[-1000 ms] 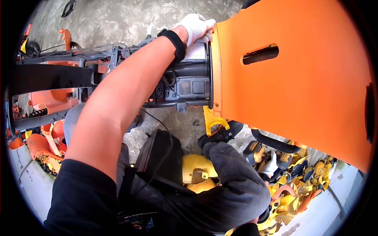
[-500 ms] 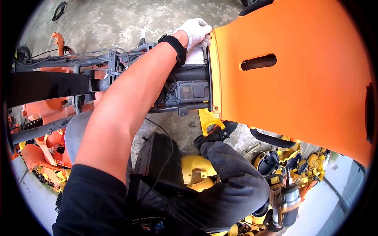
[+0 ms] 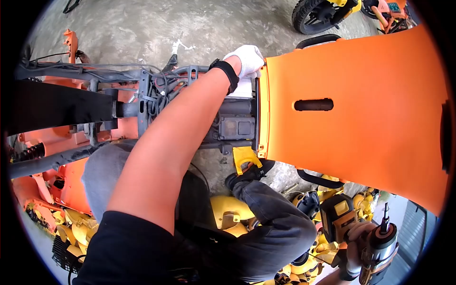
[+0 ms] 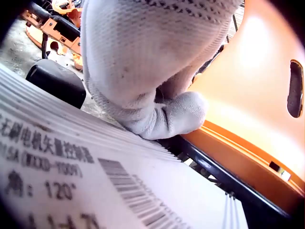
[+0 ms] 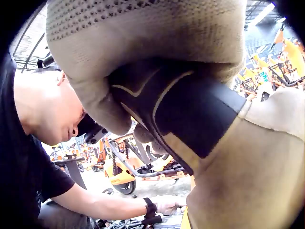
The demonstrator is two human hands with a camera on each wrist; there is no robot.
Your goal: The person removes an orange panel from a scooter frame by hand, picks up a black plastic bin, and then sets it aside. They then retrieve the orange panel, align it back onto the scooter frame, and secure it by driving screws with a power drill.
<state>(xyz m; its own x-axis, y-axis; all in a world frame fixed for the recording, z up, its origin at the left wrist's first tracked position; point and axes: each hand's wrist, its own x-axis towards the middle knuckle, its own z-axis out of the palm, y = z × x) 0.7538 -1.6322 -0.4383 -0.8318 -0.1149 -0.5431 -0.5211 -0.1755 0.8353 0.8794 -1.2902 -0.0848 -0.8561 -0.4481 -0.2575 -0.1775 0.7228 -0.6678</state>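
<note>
At the orange panel (image 3: 370, 123), left hand (image 3: 249, 61) pinches its edge, right hand (image 3: 355, 249) grips driver (image 3: 383, 244); apparently a steadying step, calling for careful alignment

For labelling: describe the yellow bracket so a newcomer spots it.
Find the big orange panel in the head view. Just off its lower-left corner is the bracket, by a black shoe. It lies apart from the yellow parts further down, two prongs toward the shoe.

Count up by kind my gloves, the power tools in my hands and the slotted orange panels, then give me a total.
Gloves: 2
Power tools: 1
Slotted orange panels: 1
Total: 4
</note>
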